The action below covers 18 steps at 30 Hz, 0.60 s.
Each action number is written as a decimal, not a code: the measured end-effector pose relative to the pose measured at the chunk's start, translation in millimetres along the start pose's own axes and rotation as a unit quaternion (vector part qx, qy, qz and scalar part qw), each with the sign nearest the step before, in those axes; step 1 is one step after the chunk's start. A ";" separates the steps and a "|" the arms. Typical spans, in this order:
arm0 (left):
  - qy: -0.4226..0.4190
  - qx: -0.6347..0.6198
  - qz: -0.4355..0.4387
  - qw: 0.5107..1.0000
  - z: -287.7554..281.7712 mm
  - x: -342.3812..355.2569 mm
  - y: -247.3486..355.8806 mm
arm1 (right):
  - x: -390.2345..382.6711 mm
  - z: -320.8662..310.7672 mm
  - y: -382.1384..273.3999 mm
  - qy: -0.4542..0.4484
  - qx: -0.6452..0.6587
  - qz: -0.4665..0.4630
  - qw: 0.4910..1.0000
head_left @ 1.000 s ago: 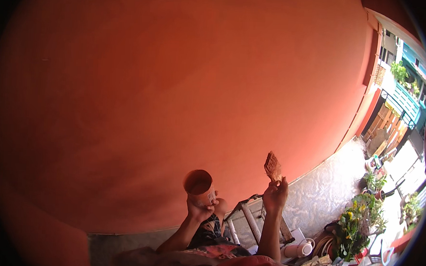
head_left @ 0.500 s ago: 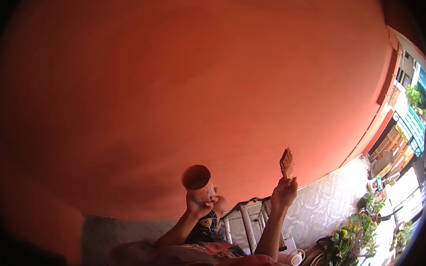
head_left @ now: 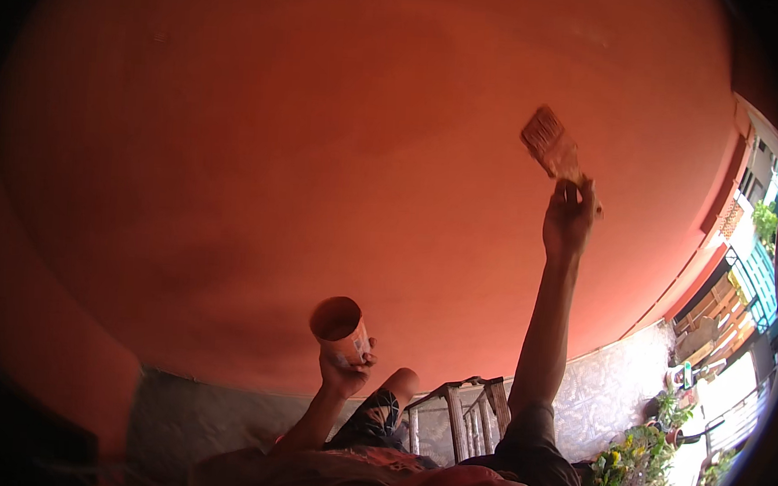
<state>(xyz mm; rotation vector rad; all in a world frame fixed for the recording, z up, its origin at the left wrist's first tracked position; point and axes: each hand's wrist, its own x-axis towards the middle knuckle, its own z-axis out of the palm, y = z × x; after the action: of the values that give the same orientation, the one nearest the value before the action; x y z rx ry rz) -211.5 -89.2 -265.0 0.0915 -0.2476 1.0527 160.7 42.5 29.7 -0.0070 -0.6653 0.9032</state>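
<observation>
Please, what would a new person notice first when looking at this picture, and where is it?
The eye probably goes first to the huge orange-red wall, which fills most of the view. Against it, at upper right, the right hand holds up a broad brush; lower, near the middle, the left hand holds a round container. Yellow-flowered plants stand out at the lower right.

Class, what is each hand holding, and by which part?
Left fingers hold the container by its lower part; right fingers hold the brush by its handle.
</observation>
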 end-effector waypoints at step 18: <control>-0.007 0.004 -0.019 1.000 16.1 43.4 13.2 | 247.9 91.5 -0.6 -0.023 -0.395 -0.382 0.835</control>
<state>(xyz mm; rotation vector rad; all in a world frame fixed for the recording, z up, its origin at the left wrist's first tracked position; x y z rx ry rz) -205.1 -48.9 -239.3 0.1098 -0.2540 1.0159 219.6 198.2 234.9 -0.4331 -0.9512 -0.1899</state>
